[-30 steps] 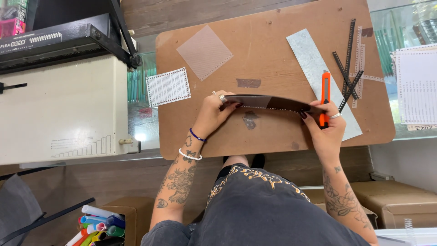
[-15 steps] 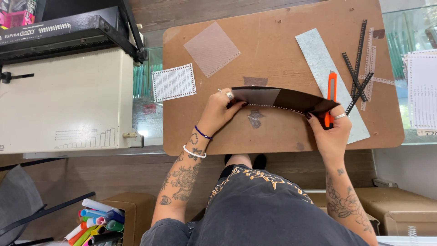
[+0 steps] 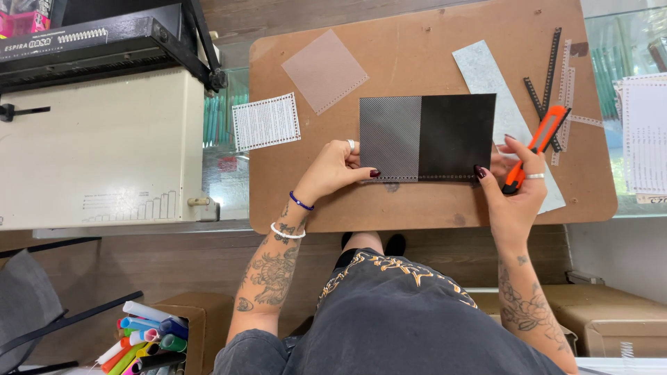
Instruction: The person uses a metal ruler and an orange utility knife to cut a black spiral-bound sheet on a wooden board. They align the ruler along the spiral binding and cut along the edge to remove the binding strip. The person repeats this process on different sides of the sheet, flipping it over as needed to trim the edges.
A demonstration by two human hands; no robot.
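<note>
Left hand (image 3: 338, 170) pinches black punched cover sheet (image 3: 427, 137) at near-left corner; right hand (image 3: 517, 182) grips orange utility knife (image 3: 533, 147), fingertip on near-right edge (prob. thin, light, flexible; best held by edges).

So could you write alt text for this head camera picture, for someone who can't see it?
Seen from above, a person's left hand and right hand hold a dark punched sheet flat on a brown board; the right hand also grips an orange utility knife. A beige binding machine stands at the left.

Small binding workshop: binding machine (image 3: 104, 139), plastic binding combs (image 3: 549, 69), punched sheets, marker box (image 3: 149, 344).
</note>
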